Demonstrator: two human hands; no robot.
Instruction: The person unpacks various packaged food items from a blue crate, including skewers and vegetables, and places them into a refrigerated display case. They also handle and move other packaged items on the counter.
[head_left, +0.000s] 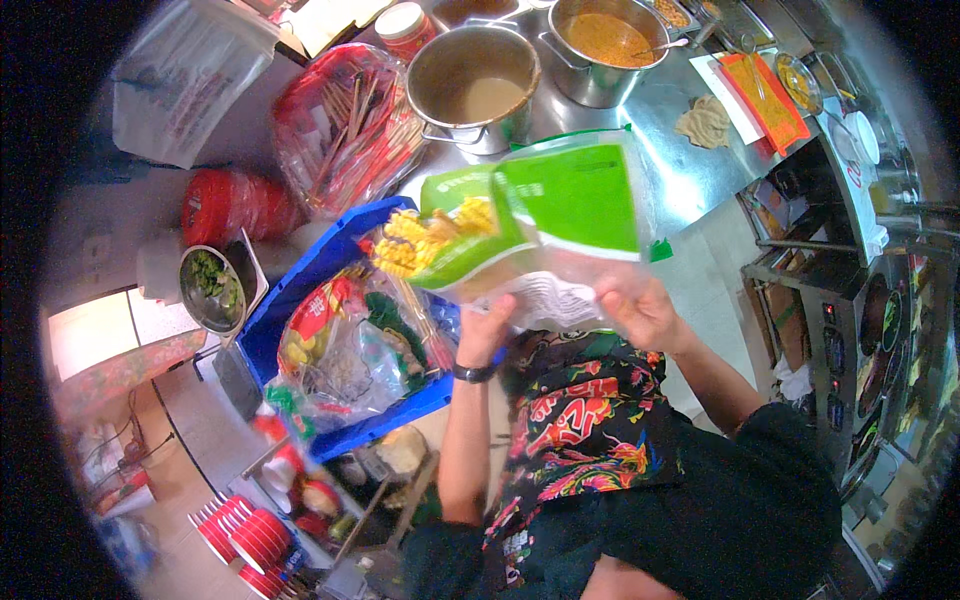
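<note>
My left hand (484, 326), with a dark band at the wrist, pinches the lower edge of a green-and-clear plastic food bag (570, 202). The bag's other lower corner is gripped by my right hand (641, 307). Yellow crinkled food pieces (427, 236) show at its left end; whether they lie inside it or spill out I cannot tell. The bag is tilted and slightly blurred, and it bears writing. Below its left end is a blue plastic crate (352, 436) with several plastic food packages (352, 352) inside.
Beyond the bag, a steel stockpot (480, 127) and a pot of orange-brown soup (607, 45) stand on the steel counter (645, 127). Bundled wooden skewers (352, 127) lie to their left. A bowl of greens (212, 281) sits left of the crate. Cooking equipment (817, 322) lines the right.
</note>
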